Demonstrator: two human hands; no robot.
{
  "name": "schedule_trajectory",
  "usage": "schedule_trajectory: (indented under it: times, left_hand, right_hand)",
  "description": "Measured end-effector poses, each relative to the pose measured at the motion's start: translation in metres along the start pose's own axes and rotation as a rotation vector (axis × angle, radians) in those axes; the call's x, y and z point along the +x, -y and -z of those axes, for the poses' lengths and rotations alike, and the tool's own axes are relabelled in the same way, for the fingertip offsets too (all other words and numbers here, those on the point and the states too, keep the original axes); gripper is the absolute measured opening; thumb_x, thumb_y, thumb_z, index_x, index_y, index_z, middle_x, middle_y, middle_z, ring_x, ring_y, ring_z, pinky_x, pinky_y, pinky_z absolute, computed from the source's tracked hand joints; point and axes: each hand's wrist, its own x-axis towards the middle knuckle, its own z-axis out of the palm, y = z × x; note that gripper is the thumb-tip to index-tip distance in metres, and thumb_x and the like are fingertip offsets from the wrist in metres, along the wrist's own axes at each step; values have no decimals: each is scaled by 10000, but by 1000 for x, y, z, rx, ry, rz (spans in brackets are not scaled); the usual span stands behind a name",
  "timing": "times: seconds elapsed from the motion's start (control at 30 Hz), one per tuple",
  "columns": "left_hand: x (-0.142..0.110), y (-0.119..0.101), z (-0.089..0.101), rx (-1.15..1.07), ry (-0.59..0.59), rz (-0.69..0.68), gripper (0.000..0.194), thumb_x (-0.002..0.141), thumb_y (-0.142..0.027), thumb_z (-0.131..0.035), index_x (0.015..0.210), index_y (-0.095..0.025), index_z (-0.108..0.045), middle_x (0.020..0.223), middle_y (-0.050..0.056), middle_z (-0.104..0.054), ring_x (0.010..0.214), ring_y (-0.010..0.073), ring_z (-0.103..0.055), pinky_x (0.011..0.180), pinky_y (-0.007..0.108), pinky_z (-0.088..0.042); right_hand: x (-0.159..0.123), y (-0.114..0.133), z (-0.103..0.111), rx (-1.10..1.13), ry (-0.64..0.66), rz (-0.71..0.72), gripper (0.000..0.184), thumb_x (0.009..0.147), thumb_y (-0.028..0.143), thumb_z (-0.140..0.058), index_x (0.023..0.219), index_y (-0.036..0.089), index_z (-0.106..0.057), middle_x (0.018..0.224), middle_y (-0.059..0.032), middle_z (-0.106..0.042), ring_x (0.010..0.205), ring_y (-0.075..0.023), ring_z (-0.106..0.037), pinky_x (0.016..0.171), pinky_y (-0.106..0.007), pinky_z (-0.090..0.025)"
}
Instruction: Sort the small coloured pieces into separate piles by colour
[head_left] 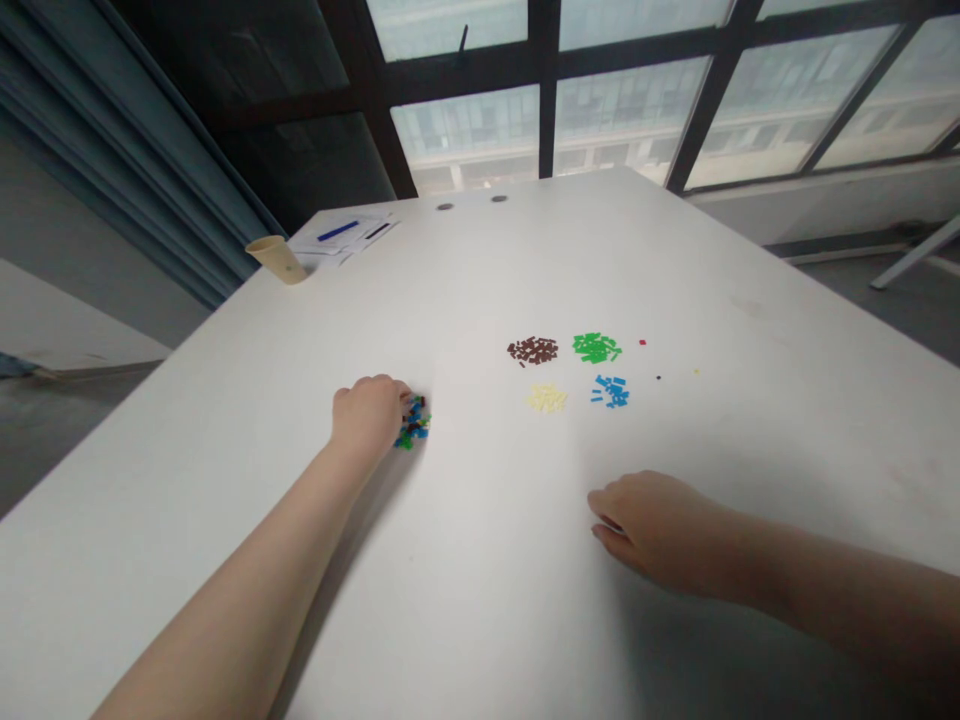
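My left hand [369, 418] is closed, with its fingers curled down at the edge of a mixed pile of small blue, green and dark pieces [415, 424]. Its fingertips are hidden, so what they pinch cannot be seen. Over the white table, my right hand [646, 520] is loosely curled, thumb apart from the fingers, with nothing visible between them. Beyond it lie four sorted heaps of small flat pieces: brown pieces [534, 350], green pieces [596, 348], pale yellow pieces [548, 398] and blue pieces [613, 391].
Right of the heaps are a single red piece [643, 342], a black piece [658, 378] and a yellow piece [696, 371]. A tilted paper cup [278, 260] stands at the far left edge of the white table [480, 620], near papers [313, 238] and a blue pen [338, 231].
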Motion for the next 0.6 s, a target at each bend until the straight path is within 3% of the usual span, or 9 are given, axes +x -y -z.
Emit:
schedule_trajectory:
  times: [0.23,0.37,0.53,0.6]
  left_hand:
    - [0,-6,-1,-28,-9,1,266,762,-216,-404,840,-191,-657,847,122,-653,789,261,-570,594,316,-374]
    - [-2,-8,0,-103,-107,-27,223,756,-226,-414,815,-156,-617,824,121,-636,792,253,-569,625,318,-401]
    - [-20,-28,13,-466,-313,-248,146,748,-205,-433,807,-164,-559,814,72,-610,795,193,-554,722,291,-414]
    - [-35,-43,18,-586,-313,-362,115,750,-190,-440,799,-175,-542,784,53,-594,748,168,-545,692,272,-410]
  right_hand:
    - [0,2,1,17,-7,4,219,806,242,-403,718,159,-586,683,-74,-622,618,-194,-582,501,-279,-256]
    - [1,1,1,6,-8,6,213,806,239,-409,728,164,-592,687,-71,-626,613,-192,-577,502,-273,-259]
    - [1,1,-1,-1,-19,11,220,809,252,-408,735,167,-596,688,-69,-632,611,-196,-582,501,-271,-262]
    - [0,2,0,-9,-8,7,230,815,250,-401,740,165,-601,696,-72,-635,621,-203,-587,506,-274,-270]
